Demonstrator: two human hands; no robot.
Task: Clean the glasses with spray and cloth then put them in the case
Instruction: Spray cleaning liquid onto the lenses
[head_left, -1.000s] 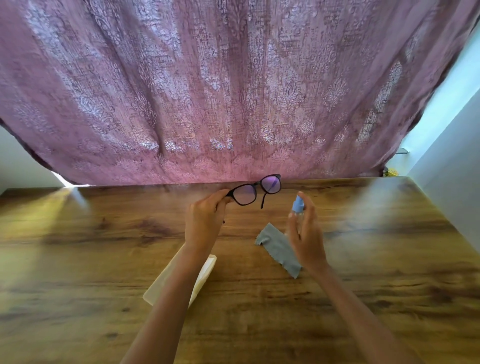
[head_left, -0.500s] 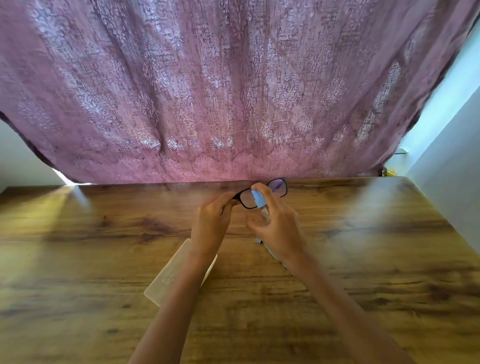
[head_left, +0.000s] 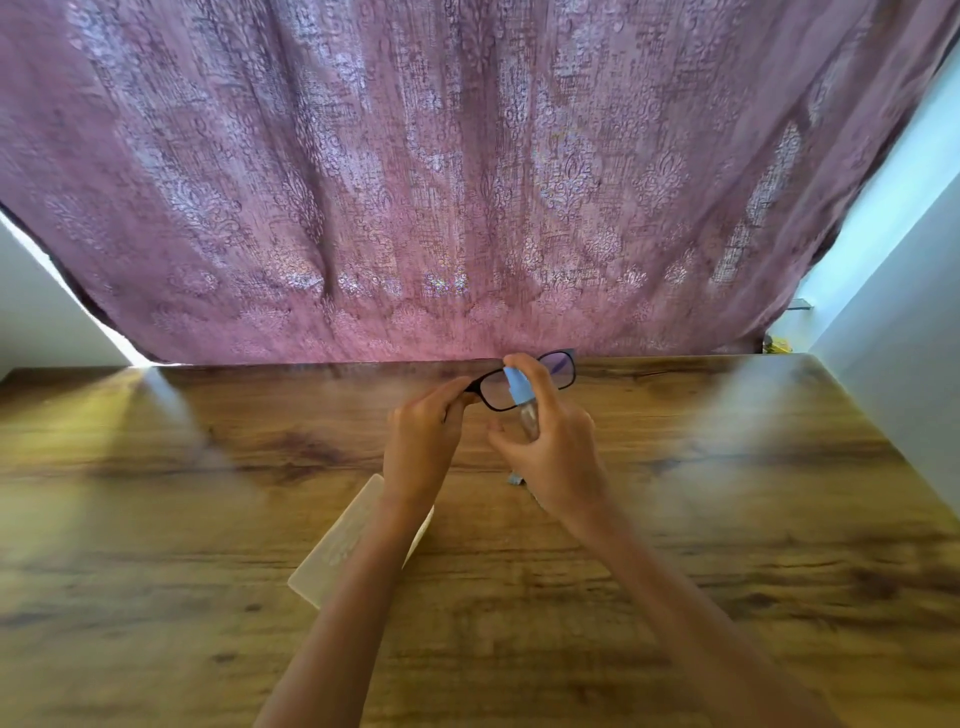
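My left hand (head_left: 423, 441) pinches the left end of the black-framed glasses (head_left: 563, 368) and holds them up above the wooden table (head_left: 156, 519). My right hand (head_left: 553, 447) grips a small clear spray bottle with a blue top (head_left: 517, 387), its index finger on the cap, right in front of the left lens. A pale cream glasses case (head_left: 343, 540) lies on the table beneath my left forearm. Only a small corner of the grey cloth (head_left: 514, 478) shows under my right hand.
A mauve patterned curtain (head_left: 467, 182) hangs along the table's far edge. A pale wall (head_left: 909, 291) borders the table on the right.
My right hand has brought the spray bottle from the right, above the cloth, up in front of the glasses' left lens. The left hand holds the glasses in about the same place.
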